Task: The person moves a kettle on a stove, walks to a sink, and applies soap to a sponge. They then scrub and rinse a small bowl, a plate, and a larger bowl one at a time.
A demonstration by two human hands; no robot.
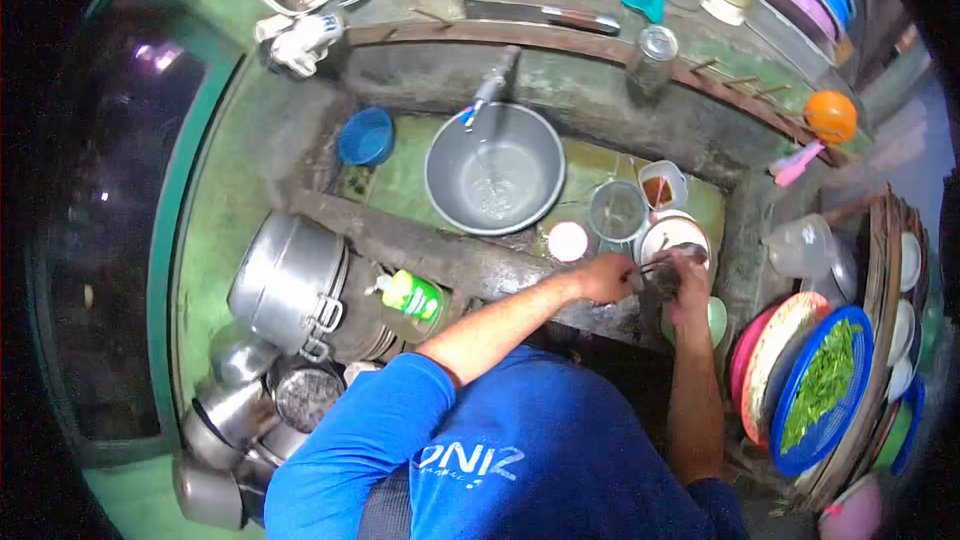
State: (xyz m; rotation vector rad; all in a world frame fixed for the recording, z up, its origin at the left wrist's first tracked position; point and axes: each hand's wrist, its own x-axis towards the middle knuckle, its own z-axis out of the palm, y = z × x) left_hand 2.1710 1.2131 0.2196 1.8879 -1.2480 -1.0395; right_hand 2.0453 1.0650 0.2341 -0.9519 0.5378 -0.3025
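My left hand (605, 278) is closed, with a thin, dark utensil-like piece reaching from its fingers toward the other hand. My right hand (690, 285) is curled at the other end of that piece, its fingers bent around something small and greyish that I cannot make out. Both hands are over the sink's front ledge at the right. Just beyond them stands a white round container (675, 232), partly covered by my right hand. A clear plastic tub (618, 211) and a white-pink round item (568, 240) sit close by. Part of a pale green bowl (716, 320) shows beside my right wrist.
Water runs from a tap (488, 90) into a grey basin (545, 185). A blue tub (366, 137) sits at the sink's left. Metal pots (280, 280) and a green-yellow bottle (412, 295) stand left. A blue basket (775, 450) of greens stands right. A knife (540, 16) lies on the back ledge.
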